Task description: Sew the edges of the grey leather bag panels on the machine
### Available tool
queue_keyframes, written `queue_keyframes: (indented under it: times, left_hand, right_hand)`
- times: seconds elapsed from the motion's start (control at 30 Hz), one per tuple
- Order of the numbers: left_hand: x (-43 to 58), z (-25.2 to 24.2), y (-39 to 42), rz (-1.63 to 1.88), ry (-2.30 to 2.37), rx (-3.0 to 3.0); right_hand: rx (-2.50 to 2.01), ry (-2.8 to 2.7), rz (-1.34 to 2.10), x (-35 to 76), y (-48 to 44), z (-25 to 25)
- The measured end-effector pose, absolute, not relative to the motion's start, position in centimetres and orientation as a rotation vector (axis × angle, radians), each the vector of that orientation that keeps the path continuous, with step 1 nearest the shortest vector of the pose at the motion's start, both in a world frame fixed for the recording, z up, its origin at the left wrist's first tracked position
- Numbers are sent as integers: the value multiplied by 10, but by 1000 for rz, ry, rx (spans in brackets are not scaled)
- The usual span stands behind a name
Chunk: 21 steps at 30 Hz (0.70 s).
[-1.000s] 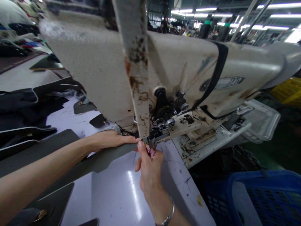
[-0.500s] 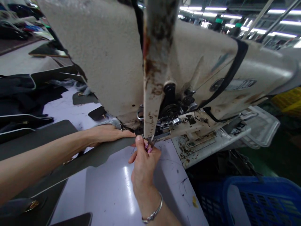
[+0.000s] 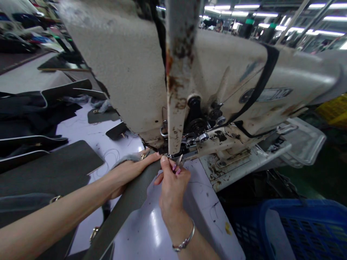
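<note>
My left hand (image 3: 132, 168) lies flat on a long grey-green leather strip (image 3: 127, 202), fingers stretched toward the needle area of a worn cream sewing machine (image 3: 217, 83). My right hand (image 3: 172, 184) is closed in a pinch around small metal thread snips (image 3: 179, 161), their tips right under the machine's presser foot, at the strip's end. A silver bracelet sits on my right wrist. The needle itself is hidden behind a rusty vertical bar (image 3: 177, 83).
Dark leather panels (image 3: 46, 169) and small pieces with metal clasps lie over the white table (image 3: 146, 231) at left. A blue plastic crate (image 3: 303, 231) stands on the floor at lower right. A white tray (image 3: 306, 144) sticks out beyond the machine.
The leather strip has swung so that it now runs steeply down toward me. My left hand slid with it, closer to the needle. My right hand stays pinched at the presser foot.
</note>
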<state>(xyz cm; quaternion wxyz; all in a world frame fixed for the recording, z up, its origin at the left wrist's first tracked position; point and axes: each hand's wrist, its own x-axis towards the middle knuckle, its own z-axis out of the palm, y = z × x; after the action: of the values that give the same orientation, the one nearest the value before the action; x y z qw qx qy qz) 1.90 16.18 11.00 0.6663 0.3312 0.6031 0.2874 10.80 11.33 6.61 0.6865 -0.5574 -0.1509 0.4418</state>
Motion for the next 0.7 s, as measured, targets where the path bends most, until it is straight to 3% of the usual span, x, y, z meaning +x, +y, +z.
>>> queue_keyframes:
  times: [0.1, 0.7]
  left_hand:
    - [24, 113, 154, 465, 1379, 828]
    - [81, 94, 108, 1006, 1282, 348]
  right_hand:
    - [-1225, -349, 1012, 112, 111, 65]
    - [-1260, -473, 1377, 179, 109, 82]
